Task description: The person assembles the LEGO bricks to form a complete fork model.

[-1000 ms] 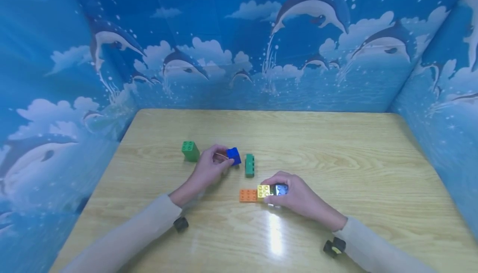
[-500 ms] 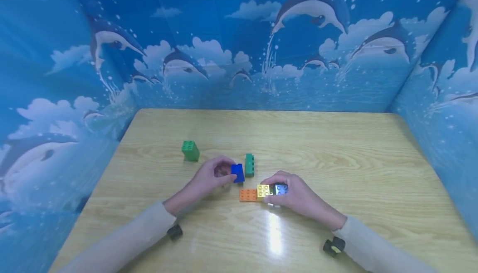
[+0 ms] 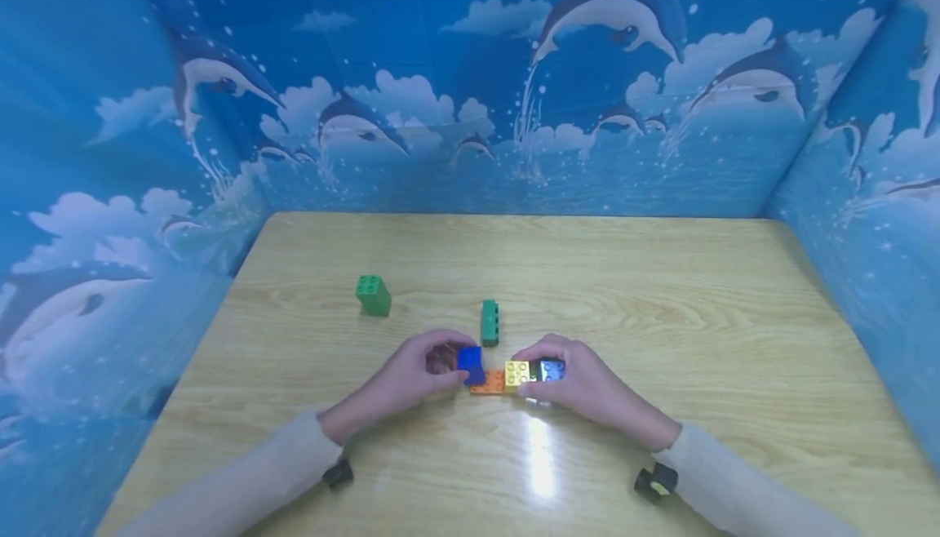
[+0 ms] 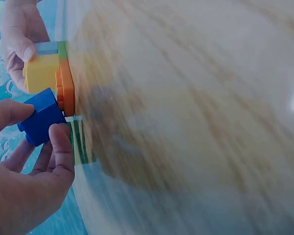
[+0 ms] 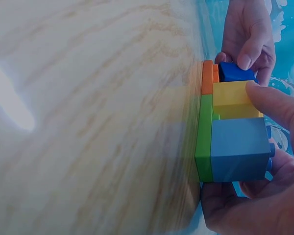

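Note:
My left hand pinches a dark blue brick between thumb and fingers. That brick is tilted, at the left end of the orange plate; whether they touch I cannot tell. With thumb and fingers, my right hand grips a low built piece on the table. In the right wrist view it has a light blue block and a yellow block on a light green plate. The yellow one also sits over the orange plate's near end. My right fingers partly cover the piece in the head view.
A dark green brick lies on its side just beyond the hands, its studs to the right. Farther left stands a tall green block. Dolphin-print cloth walls the wooden table at the back and both sides.
Carrying the dark blue brick, my left hand has come nearer to me and slightly right, from beside the dark green brick to the orange plate's left end. My right hand has stayed put.

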`<state>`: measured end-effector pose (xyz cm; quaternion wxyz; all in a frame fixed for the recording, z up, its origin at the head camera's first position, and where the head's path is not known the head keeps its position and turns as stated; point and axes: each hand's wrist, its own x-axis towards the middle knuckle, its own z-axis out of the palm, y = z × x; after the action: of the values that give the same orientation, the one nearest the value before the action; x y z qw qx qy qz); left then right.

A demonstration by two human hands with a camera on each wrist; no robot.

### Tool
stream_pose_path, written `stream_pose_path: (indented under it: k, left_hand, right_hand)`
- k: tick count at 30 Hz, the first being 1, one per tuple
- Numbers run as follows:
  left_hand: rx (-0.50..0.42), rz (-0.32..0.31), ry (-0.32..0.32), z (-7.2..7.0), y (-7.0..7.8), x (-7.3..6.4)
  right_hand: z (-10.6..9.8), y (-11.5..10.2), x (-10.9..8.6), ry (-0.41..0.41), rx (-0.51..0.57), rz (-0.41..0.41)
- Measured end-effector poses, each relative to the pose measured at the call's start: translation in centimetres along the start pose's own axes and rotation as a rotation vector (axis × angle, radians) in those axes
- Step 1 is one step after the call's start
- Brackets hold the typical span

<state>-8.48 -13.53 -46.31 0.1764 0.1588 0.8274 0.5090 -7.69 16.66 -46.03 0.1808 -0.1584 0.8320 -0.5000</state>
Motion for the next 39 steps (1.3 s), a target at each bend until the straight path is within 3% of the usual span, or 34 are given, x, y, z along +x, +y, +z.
stream_pose_path:
  k: [9, 16, 33, 39]
  left_hand:
    - [-0.03, 0.036, 0.01, 0.5, 0.0, -0.4]
    - [-0.024, 0.024, 0.022, 0.7, -0.2, -0.4]
    - [0.007, 0.09, 0.035, 1.2, 0.2, -1.2]
    - [0.021, 0.071, 0.057, 1.4, 0.6, -1.4]
  right_hand:
    - [0.0, 0.1, 0.1, -0.001, -0.004, -0.003]
    - [-0.1, 0.2, 0.3, 0.003, -0.005, -0.003]
    - [0.1, 0.2, 0.1, 0.004, 0.025, 0.001]
    - [0.0, 0.2, 0.1, 0.004, 0.02, 0.001]
